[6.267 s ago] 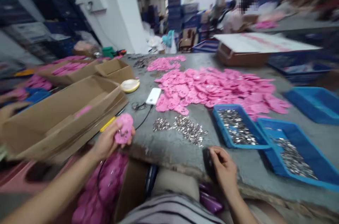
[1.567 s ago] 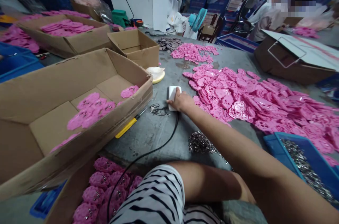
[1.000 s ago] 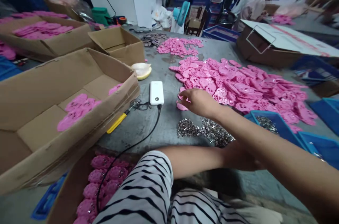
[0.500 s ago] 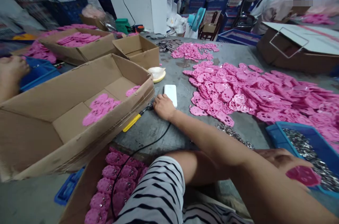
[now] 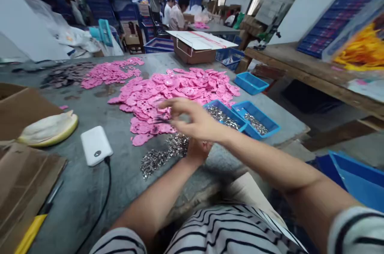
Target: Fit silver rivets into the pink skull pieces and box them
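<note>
My right hand (image 5: 192, 120) is blurred over the near edge of a heap of flat pink pieces (image 5: 180, 86). Its thumb and index finger curve toward each other, and a thin dark smear shows at their tips; what it is I cannot make out. Just beneath, my left hand (image 5: 199, 150) is curled beside a pile of small shiny metal parts (image 5: 159, 160), partly covered by the right; whatever it holds is hidden. To the left a white power bank (image 5: 96, 146) lies on the grey table (image 5: 126, 202) with a black cable plugged in.
Two blue trays of metal parts (image 5: 255, 124) stand right of my hands, with another blue tray (image 5: 251, 82) behind. At left are a fruit rind (image 5: 49, 130), cardboard boxes (image 5: 24, 106) and a yellow-handled tool (image 5: 31, 232). Several people sit or stand at the back.
My view has swung right. My right hand has moved from beside the power bank to over the heap's near edge. The pink piece seen in my left hand is no longer visible there.
</note>
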`<control>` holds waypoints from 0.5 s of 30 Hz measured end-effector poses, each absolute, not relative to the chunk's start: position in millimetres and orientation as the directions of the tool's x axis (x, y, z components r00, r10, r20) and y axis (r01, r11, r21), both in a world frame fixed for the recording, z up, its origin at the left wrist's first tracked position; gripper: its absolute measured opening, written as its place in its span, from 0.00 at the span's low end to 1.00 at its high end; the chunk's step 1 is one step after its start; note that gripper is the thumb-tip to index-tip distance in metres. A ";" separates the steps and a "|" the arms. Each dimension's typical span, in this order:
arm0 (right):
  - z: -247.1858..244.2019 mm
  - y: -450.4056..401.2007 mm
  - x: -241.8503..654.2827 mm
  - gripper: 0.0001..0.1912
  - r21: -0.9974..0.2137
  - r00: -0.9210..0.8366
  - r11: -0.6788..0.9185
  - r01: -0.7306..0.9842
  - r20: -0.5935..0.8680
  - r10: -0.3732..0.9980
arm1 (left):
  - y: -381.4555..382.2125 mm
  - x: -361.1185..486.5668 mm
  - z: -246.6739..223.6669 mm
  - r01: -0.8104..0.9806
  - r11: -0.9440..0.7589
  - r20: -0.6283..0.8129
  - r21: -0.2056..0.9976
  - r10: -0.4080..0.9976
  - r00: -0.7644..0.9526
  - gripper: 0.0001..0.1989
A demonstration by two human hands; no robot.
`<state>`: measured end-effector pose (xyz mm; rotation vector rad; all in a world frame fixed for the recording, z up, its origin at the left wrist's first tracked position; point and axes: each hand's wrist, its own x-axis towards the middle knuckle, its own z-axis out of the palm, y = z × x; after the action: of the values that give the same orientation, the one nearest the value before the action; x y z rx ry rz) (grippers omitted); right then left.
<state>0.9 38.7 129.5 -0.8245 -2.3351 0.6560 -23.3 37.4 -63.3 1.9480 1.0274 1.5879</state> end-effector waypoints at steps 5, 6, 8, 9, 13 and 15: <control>89.5 1.8 141.7 0.09 -0.937 -0.135 0.235 0.258 0.206 0.969 | 30.6 -34.7 -60.8 0.359 -0.665 0.724 0.655 0.689 -0.044 0.23; 75.7 -8.0 156.1 0.11 -0.966 -0.095 0.125 0.225 0.106 0.990 | 30.4 -36.3 -60.8 0.385 -0.653 0.724 0.652 0.687 -0.061 0.24; 49.1 -28.9 173.4 0.17 -0.994 -0.073 -0.058 0.094 -0.065 0.995 | 30.4 -39.0 -62.1 0.416 -0.622 0.710 0.663 0.699 -0.087 0.24; 37.5 -38.8 178.0 0.19 -0.990 -0.096 -0.141 0.030 -0.143 0.985 | 30.2 -40.0 -63.3 0.420 -0.604 0.695 0.677 0.712 -0.096 0.25; 11.7 -64.6 187.8 0.23 -0.943 -0.138 -0.315 -0.105 -0.299 0.944 | 26.1 -41.2 -67.5 0.422 -0.531 0.625 0.735 0.772 -0.118 0.27; 9.7 -69.1 195.7 0.24 -0.930 -0.145 -0.347 -0.124 -0.329 0.933 | 23.4 -40.3 -68.2 0.430 -0.517 0.613 0.740 0.782 -0.113 0.28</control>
<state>195.7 -69.1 9.7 -1.2819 -1.0007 1.6206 -40.3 23.4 -68.2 1.8617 1.3417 1.6699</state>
